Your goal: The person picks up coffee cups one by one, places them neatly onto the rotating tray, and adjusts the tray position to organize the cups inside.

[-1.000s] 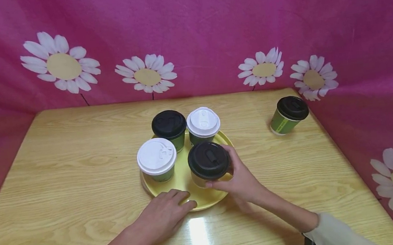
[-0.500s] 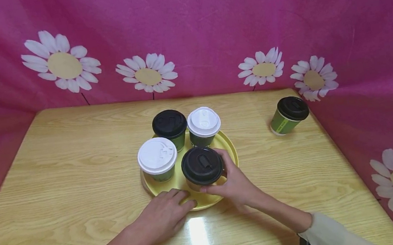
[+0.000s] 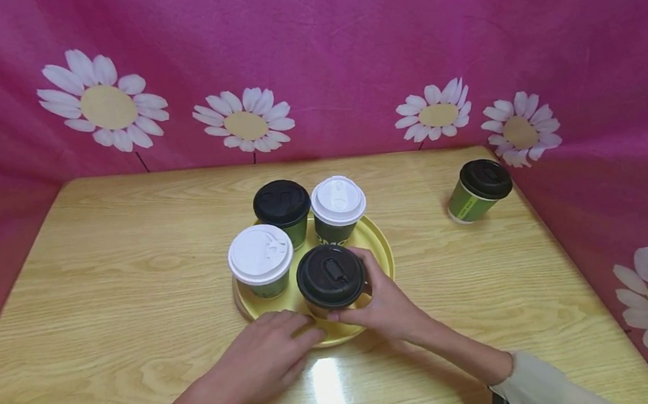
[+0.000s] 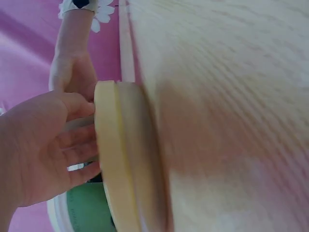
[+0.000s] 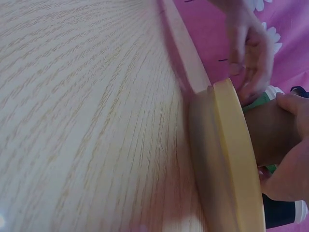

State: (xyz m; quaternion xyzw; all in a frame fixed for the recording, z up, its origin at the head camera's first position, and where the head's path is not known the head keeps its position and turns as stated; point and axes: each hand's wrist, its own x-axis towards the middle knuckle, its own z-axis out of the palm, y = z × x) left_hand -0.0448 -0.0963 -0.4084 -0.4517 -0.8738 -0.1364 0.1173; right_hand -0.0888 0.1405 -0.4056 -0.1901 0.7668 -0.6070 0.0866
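In the head view my right hand (image 3: 388, 304) grips a coffee cup with a black lid (image 3: 330, 277), thumb at the near side and fingers round the far side. The right wrist view shows this cup's brown body (image 5: 270, 133) upright at the tray's rim. Several cups share the round yellow tray (image 3: 387, 251): a white-lidded cup (image 3: 260, 255) at left, a black-lidded green cup (image 3: 281, 205) behind it, and another white-lidded cup (image 3: 338, 202) at back right. My left hand (image 3: 274, 349) rests at the tray's near-left rim, its fingers reaching over the edge, holding no cup.
Off the tray, a green cup with a black lid (image 3: 479, 190) stands near the right edge of the wooden table (image 3: 129, 268). Pink cloth (image 3: 332, 50) printed with white daisies hangs behind the table and along both sides.
My right hand has brought the black-lidded cup a little left and nearer on the tray. The left hand stays at the rim, and the other cups keep their places.
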